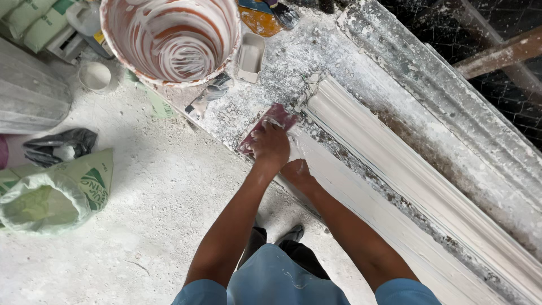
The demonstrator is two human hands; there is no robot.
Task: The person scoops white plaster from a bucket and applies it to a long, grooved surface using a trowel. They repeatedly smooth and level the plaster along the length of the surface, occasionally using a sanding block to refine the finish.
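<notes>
My left hand (270, 145) grips a flat maroon scraper (275, 117) and presses it on the near edge of a long white plaster moulding (395, 164) near its end. That moulding lies on a plaster-crusted workbench (293, 62) and runs away to the lower right. My right hand (296, 171), smeared with white plaster, rests on the moulding's near edge just behind the left hand. What its fingers do is hidden by the left wrist.
A large orange bucket (169, 39) coated with white plaster stands at the bench's far end, next to a small white rectangular tub (250, 55). On the dusty floor at left lie an open green-and-white sack (51, 195), a dark bag (59, 146) and a small round lid (95, 75).
</notes>
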